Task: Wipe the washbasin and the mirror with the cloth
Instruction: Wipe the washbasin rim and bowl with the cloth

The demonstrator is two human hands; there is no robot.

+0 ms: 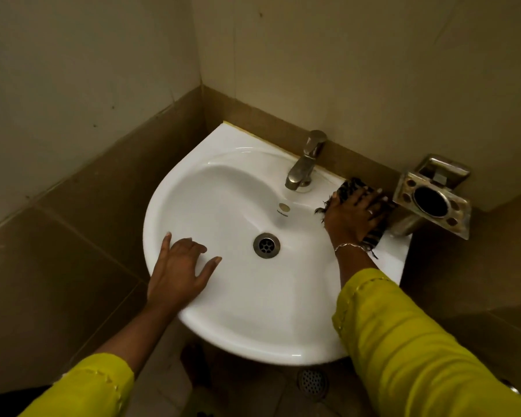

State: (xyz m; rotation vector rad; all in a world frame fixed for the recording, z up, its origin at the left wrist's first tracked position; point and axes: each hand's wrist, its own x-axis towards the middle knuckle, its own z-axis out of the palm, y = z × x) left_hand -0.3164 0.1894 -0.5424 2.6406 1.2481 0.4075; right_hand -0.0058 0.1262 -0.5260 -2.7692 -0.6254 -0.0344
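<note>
White glazed ceramic fills the middle of the view: the washbasin (pixel 238 314), a rounded corner basin set between brown wall tiles (pixel 73 206) on the left and the back wall. The left hand (pixel 178 266) lies flat on the basin's left front rim with its fingers loosely spread toward the bowl. It holds nothing and looks to be there only as a brace. Right of it the bowl slopes down to the drain (pixel 266 245), and behind that the tap (pixel 306 164) stands on the back ledge. The cloth (pixel 351 187), dark and striped with frayed ends, lies on the right-hand ledge just right of the tap. Its long axis runs roughly from the back wall toward the front rim. The right hand (pixel 355 216) presses down on it with fingers spread and fairly straight, pointing toward the back wall, so the palm pins the cloth rather than gripping it. The right hand is thus the working one, and the unwiped bowl lies to its left and toward the person. Room is tight on the far side, since a metal holder (pixel 433 200) juts from the wall just beside the fingertips and the ledge ends there. Open travel, I judge, is leftward past the tap base or down into the bowl. The mirror is not in view.
</note>
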